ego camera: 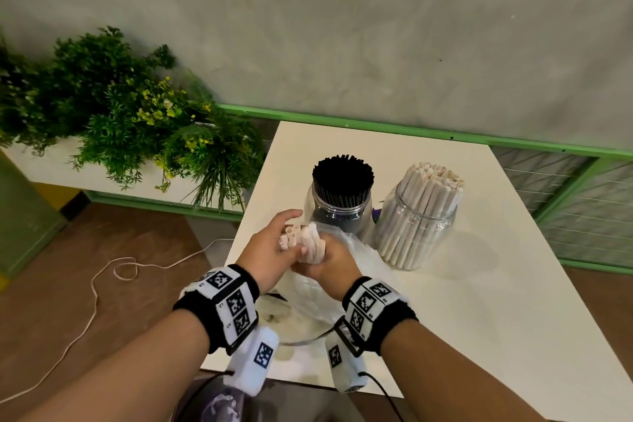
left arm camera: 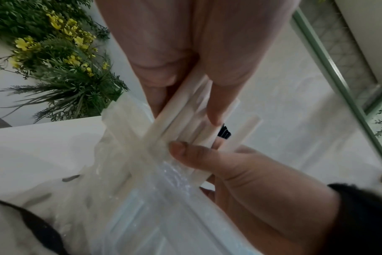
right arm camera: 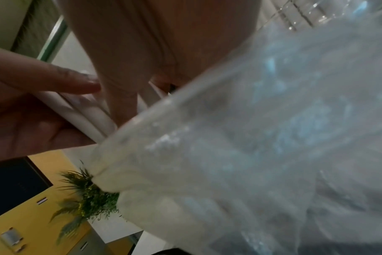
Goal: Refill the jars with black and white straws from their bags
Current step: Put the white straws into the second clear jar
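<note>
Small bundle of white straws [ego camera: 310, 243] held upright above the near part of the white bench [ego camera: 496, 284], over a clear plastic bag [ego camera: 318, 298], just in front of the two jars. Right hand [ego camera: 334, 265] wrapped round the bundle's lower part, grip pinching the straws together with the bag's mouth. Left hand [ego camera: 270, 250] cupped against the bundle's left side, thumb laid across the straws, fingers only loosely bent, grip spread. Both forearms reaching in from below, marker bands on the wrists. Beyond, jar of black straws [ego camera: 342, 195] and jar of white straws [ego camera: 423, 216], side by side. Further out: green plants [ego camera: 120, 106] left, grey wall [ego camera: 342, 27], green rail [ego camera: 411, 130], brown floor with a white cable [ego camera: 102, 271].
</note>
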